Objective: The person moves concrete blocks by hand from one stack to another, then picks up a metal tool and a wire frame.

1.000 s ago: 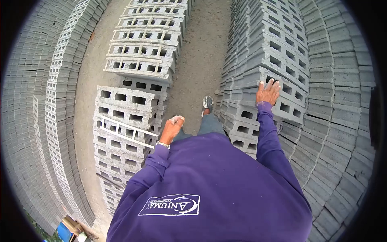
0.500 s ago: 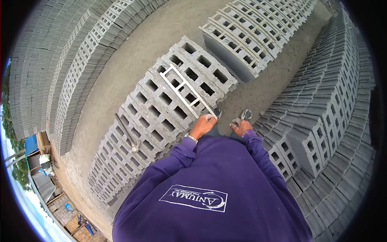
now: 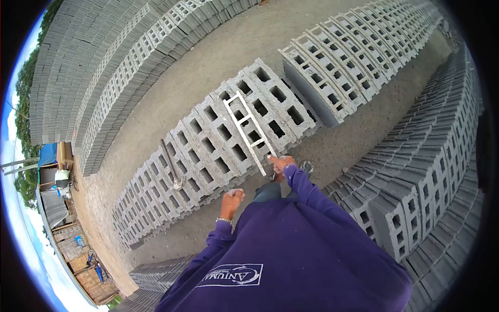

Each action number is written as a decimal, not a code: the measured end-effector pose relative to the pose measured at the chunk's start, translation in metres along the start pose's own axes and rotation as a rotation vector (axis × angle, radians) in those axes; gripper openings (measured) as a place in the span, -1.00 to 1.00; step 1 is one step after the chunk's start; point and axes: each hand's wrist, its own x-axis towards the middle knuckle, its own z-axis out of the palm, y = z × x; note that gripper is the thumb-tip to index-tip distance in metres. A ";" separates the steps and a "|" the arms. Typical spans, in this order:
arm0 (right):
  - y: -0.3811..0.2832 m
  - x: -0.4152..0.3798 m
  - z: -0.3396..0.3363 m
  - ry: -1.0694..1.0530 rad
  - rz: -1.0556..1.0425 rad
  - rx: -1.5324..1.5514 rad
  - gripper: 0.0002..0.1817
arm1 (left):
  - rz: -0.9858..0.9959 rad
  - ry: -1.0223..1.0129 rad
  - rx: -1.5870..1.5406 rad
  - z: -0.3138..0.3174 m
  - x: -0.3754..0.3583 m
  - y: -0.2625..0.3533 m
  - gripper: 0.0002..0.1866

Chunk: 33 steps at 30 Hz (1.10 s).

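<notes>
A pale, ladder-shaped frame (image 3: pixel 253 140) with two long rails and short crossbars lies over the hollow concrete blocks (image 3: pixel 208 144). My right hand (image 3: pixel 281 164) is at the near end of its right rail, with the fingers closed about the rail's tip. Apart from the frame, my left hand (image 3: pixel 232 202) hangs to the left with its fingers curled in and nothing visible in them. A band circles the left wrist. On the blocks further left rests a thin dark bar-like tool (image 3: pixel 169 160) with a pale lump at its near end.
Another row of hollow blocks (image 3: pixel 332 62) stands beyond, at the upper right. Stacked blocks (image 3: pixel 410 171) line the right side, and a long block wall (image 3: pixel 119 67) runs along the upper left. Bare ground (image 3: pixel 171 86) lies between the rows. Sheds (image 3: pixel 62 208) stand at the far left.
My left hand has let go of the frame's near end and moved left and down. My right hand has come across to the frame. The view has shifted.
</notes>
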 end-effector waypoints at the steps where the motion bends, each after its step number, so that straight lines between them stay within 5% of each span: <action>1: -0.005 -0.001 -0.004 -0.087 0.002 -0.022 -0.27 | -0.011 0.002 0.030 -0.002 -0.006 -0.008 -0.56; 6: -0.038 -0.003 -0.012 -0.190 -0.115 -0.321 -0.29 | 0.051 0.062 -0.052 0.016 -0.009 -0.012 -0.62; 10: -0.046 0.015 -0.022 0.094 -0.400 -0.405 -0.31 | 0.216 0.132 0.079 0.042 0.009 -0.009 -0.61; 12: -0.054 -0.008 -0.031 0.409 -0.667 -0.666 -0.35 | 0.230 0.152 0.163 0.052 0.006 0.002 -0.61; 15: -0.057 -0.033 -0.061 0.220 -0.810 -0.602 -0.42 | 0.413 0.243 0.118 0.052 0.003 0.021 -0.72; 20: -0.035 -0.141 -0.113 -0.152 -0.604 -0.079 -0.65 | 0.300 0.648 -0.037 -0.028 0.021 0.011 -0.70; 22: -0.018 -0.174 -0.136 -0.121 -0.553 -0.098 -0.66 | 0.324 0.943 0.029 -0.077 0.042 -0.014 -0.70; 25: 0.017 -0.208 -0.166 0.007 -0.480 -0.122 -0.66 | 0.074 1.143 0.354 -0.148 0.076 -0.052 -0.64; 27: 0.049 -0.226 -0.184 0.083 -0.432 -0.133 -0.66 | 0.124 0.998 0.577 -0.188 0.094 -0.079 -0.55; 28: 0.058 -0.235 -0.189 0.177 -0.412 -0.066 -0.66 | -0.003 0.961 0.641 -0.200 0.103 -0.081 -0.51; 29: 0.080 -0.258 -0.185 0.303 -0.345 -0.135 -0.66 | 0.304 0.783 0.581 -0.216 0.115 -0.089 -0.54; 30: 0.088 -0.268 -0.184 0.325 -0.295 -0.273 -0.65 | 0.152 0.778 0.761 -0.217 0.115 -0.083 -0.59; 33: 0.114 -0.278 -0.165 0.467 -0.198 -0.294 -0.60 | 0.159 0.859 0.890 -0.221 0.124 -0.092 -0.64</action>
